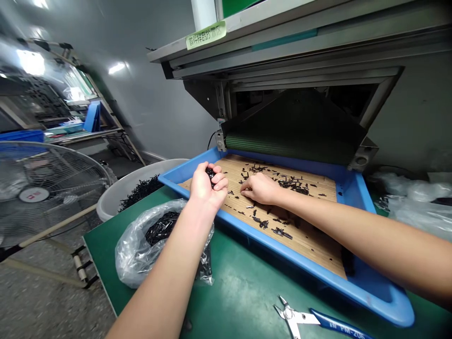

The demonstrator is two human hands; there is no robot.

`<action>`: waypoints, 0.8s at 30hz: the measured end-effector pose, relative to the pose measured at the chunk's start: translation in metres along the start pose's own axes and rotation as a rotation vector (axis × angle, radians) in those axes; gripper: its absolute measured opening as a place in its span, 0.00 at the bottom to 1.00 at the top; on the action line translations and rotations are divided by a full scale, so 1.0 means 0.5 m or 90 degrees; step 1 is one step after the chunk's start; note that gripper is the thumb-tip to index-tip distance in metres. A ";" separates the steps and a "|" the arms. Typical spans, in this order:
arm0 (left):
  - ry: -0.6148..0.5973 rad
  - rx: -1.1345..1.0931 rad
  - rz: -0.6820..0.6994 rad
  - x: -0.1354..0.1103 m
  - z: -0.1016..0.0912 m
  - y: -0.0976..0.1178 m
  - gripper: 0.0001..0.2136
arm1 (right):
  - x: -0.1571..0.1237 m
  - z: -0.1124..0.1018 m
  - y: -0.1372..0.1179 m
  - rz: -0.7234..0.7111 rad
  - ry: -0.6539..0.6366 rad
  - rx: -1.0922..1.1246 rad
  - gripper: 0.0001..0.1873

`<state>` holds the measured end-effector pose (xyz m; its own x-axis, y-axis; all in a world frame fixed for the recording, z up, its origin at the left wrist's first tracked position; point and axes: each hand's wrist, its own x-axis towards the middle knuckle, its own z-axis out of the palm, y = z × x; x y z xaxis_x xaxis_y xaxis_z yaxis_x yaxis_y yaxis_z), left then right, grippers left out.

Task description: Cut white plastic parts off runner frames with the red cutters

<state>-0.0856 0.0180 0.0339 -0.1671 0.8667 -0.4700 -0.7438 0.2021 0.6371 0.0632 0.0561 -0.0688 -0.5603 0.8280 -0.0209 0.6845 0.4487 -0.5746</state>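
Bright indoor light, glare on wall (141,103), warped edges

slim bare forearms (353,233) lead into slender bare hands (206,186).

Small black moulded parts (282,231): slender, stick-like pieces, exact form too small to be told. Lying loose at varied angles, scattered singly and gathered in small clusters across a bamboo slat mat (303,245), which is set in a blue tray (300,259). A further handful is held cupped in the left hand (206,186), dark pieces showing at the fingers. Right hand (256,188): placed palm-down, fingertips (245,188) among the pieces; any grip cannot be told.
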 end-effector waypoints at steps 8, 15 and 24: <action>-0.011 0.007 0.008 0.001 -0.003 0.001 0.10 | -0.006 -0.004 -0.033 -0.060 -0.026 -0.043 0.11; -0.002 -0.006 0.005 0.003 -0.002 0.004 0.10 | -0.008 -0.006 -0.047 -0.124 -0.021 -0.040 0.12; 0.002 -0.013 0.009 0.000 -0.005 0.006 0.09 | -0.022 0.008 -0.076 -0.187 -0.033 -0.092 0.10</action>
<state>-0.0894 0.0175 0.0340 -0.1800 0.8677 -0.4634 -0.7543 0.1806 0.6311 0.0415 0.0288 -0.0501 -0.7639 0.6398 0.0843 0.5475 0.7116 -0.4403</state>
